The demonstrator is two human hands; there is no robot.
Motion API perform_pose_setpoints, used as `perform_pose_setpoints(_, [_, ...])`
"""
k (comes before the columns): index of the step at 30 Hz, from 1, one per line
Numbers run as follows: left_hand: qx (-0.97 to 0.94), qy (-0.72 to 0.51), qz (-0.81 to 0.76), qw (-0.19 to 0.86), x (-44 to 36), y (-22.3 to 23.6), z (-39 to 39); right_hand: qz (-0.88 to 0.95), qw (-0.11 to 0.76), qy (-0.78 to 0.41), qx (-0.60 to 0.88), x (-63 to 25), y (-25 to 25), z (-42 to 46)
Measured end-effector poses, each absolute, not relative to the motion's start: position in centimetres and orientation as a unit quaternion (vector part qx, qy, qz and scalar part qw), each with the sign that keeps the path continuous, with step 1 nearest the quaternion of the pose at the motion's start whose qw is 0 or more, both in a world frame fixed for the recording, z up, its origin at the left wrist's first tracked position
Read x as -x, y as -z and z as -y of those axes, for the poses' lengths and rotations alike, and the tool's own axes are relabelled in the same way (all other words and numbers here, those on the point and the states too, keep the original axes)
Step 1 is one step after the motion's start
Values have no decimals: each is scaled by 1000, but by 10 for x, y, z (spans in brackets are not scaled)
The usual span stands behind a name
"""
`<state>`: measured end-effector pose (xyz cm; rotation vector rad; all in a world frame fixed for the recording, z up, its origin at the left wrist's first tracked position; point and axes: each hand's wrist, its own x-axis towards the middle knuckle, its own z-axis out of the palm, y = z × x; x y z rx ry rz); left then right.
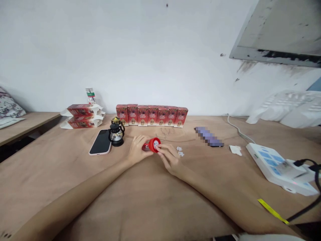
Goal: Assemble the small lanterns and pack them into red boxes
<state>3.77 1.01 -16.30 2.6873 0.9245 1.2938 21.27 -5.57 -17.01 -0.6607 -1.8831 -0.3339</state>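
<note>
My left hand (137, 149) is wrapped round a small red lantern (151, 145), tipped on its side with its base turned to the right. A round white disc (156, 143) shows in the red base. At that disc are the fingertips of my right hand (171, 158), the thumb and forefinger brought together; whether they pinch a small piece is hidden. Two small white plastic pieces (180, 151) lie just right of my right hand. Left of my hands stands a black lantern (116, 135), with a black-and-gold lantern (116, 120) behind it.
Several red printed boxes (152, 115) stand in a row by the wall. Opened boxes (84, 116) are stacked at the left, near a phone (100, 142). Fine chains (167, 131) lie behind my hands. On the right are a purple phone (208, 136), a white scrap (235, 150) and a power strip (278, 167).
</note>
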Motion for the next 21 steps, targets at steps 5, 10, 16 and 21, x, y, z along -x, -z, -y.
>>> perform_pose_setpoints(5, [-859,-429,-277,10,-35,163,-10,791,509,120,317,-212,174,55])
perform_pose_setpoints(10, [-867,-423,-264,6,-38,160,-7,778,520,79,343,-213,173,53])
perform_pose_setpoints(16, [-880,-395,-254,-68,-41,163,-7,770,526,58,355,-212,173,52])
perform_pose_setpoints(21, [-882,-386,-253,-89,-40,163,-7,773,527,44,351,-213,173,51])
